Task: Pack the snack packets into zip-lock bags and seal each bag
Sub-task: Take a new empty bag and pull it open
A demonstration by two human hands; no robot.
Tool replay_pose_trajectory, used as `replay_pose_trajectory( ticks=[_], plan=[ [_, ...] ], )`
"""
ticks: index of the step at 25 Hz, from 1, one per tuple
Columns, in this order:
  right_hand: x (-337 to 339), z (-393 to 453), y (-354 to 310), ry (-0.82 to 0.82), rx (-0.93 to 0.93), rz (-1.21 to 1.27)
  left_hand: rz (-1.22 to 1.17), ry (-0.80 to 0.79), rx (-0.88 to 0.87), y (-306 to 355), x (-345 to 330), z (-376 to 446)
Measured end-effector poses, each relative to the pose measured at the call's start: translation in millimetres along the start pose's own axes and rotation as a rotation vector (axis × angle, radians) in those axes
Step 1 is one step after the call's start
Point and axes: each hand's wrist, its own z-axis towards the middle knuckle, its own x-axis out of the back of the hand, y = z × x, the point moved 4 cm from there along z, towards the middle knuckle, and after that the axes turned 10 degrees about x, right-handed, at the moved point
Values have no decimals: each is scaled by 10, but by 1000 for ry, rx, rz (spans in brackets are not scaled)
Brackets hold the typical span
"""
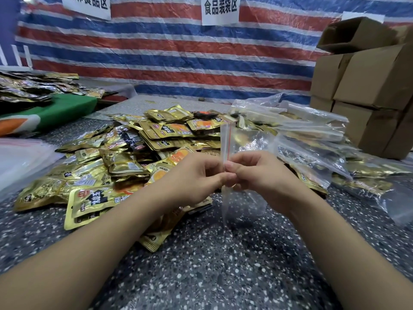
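One head-worn wide-angle view looks forward and down over a speckled table [223, 265], close above it. Both forearms enter from the bottom corners, at 7 and 5 o'clock, meeting near centre. A striped tarp wall [169, 59] fills 12 o'clock; stacked cardboard boxes [368, 86] stand at 2 o'clock.

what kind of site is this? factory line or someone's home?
Likely a makeshift food-packing station, not a home: a paper sign reading 食品装袋区 on the striped tarp wall, stacked cardboard boxes, and a bulk heap of gold snack packets on the table.
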Motion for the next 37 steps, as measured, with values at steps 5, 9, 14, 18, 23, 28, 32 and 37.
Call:
replay_pose_trajectory(
  ticks=[5,9,14,18,23,28,32,37],
  plan=[
    [20,-3,69,-95,-18,56,20,-85,-8,-34,-26,2],
    [45,23,51,-34,8,90,7,-46,20,2,26,14],
    [413,54,53,487,42,-185,80,276,268,-171,332,90],
    [445,22,-16,576,119,-398,138,257,292,-215,293,89],
    [322,22,31,545,131,-311,224,339,-31,36,212,-7],
    [344,50,75,569,75,-126,655,118,-205,229,19,-135],
    [372,58,53,571,54,66,491,202,-154,213,91,-90],
    [647,31,-30,817,139,71,-142,199,23,112,447,30]
  ],
)
